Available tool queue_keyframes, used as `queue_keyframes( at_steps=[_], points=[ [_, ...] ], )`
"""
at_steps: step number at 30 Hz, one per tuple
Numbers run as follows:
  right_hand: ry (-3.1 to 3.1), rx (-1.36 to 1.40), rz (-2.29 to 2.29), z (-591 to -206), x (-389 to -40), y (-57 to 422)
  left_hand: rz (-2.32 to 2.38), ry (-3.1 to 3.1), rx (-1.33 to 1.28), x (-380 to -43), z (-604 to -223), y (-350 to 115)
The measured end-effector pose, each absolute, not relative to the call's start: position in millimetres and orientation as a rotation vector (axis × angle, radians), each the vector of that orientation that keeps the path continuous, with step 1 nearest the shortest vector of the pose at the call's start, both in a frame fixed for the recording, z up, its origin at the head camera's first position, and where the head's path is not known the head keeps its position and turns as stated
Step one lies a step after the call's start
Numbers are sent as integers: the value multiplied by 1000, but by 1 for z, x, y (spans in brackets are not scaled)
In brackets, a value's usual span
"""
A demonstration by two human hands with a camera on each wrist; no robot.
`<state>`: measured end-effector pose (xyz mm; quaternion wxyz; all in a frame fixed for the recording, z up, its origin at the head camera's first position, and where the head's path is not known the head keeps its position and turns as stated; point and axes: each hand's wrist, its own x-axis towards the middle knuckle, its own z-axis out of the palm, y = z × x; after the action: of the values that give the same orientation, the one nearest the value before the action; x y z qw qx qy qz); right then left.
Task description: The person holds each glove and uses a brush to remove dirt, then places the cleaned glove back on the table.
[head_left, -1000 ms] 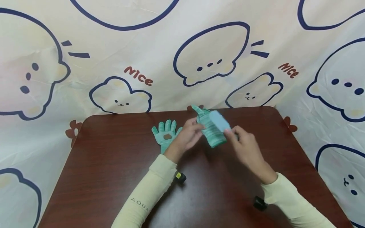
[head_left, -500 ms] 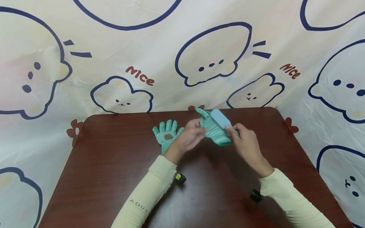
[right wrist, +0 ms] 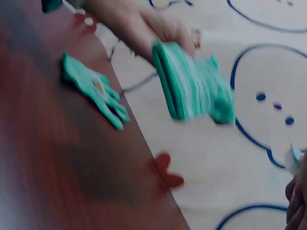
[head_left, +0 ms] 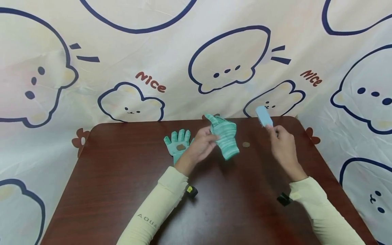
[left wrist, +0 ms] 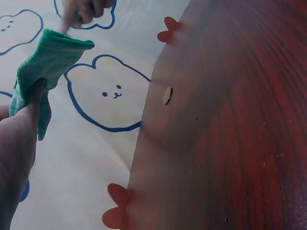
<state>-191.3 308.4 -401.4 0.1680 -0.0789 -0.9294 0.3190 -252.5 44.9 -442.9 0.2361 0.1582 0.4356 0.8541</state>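
Note:
My left hand [head_left: 200,146] pinches a green striped knit glove [head_left: 226,136] between thumb and fingers, holding it up above the far part of the table. Its cuff opening [left wrist: 67,40] shows in the left wrist view. To the right of the glove and apart from it, my right hand [head_left: 283,148] grips a light blue brush [head_left: 264,116], its flat back showing. A second green glove [head_left: 176,139] lies on the table behind my left hand, fingers spread away from me, with a brown oval patch [head_left: 181,147] on it.
A small flat brown oval piece [head_left: 246,144] lies on the dark wood table [head_left: 226,204] between the hands, near the far edge. A pale cloth backdrop [head_left: 171,51] with cartoon outlines hangs behind and beside the table.
The brush has moved from over the glove away to the right with my right hand. The held glove's cuff has swung back left, and the small brown piece on the table has come into sight.

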Motion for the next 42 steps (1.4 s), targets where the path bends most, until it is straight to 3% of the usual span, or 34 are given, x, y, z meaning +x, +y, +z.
queue_keyframes(
  at_steps=[13, 28, 34, 37, 42],
  points=[
    [-2763, 180, 822, -405, -168, 247, 2320, 1128, 483, -251, -432, 52],
    [-2677, -41, 775, -401, -189, 276, 2270, 1182, 486, -245, -431, 54],
    [-2607, -313, 668, -410, -207, 317, 2380, 1142, 418, -244, -428, 45],
    [-2621, -368, 817, -411, -207, 329, 2429, 1131, 366, -246, -429, 40],
    [-2654, -204, 1216, -404, -200, 319, 2435, 1125, 325, -249, -429, 38]
  ],
)
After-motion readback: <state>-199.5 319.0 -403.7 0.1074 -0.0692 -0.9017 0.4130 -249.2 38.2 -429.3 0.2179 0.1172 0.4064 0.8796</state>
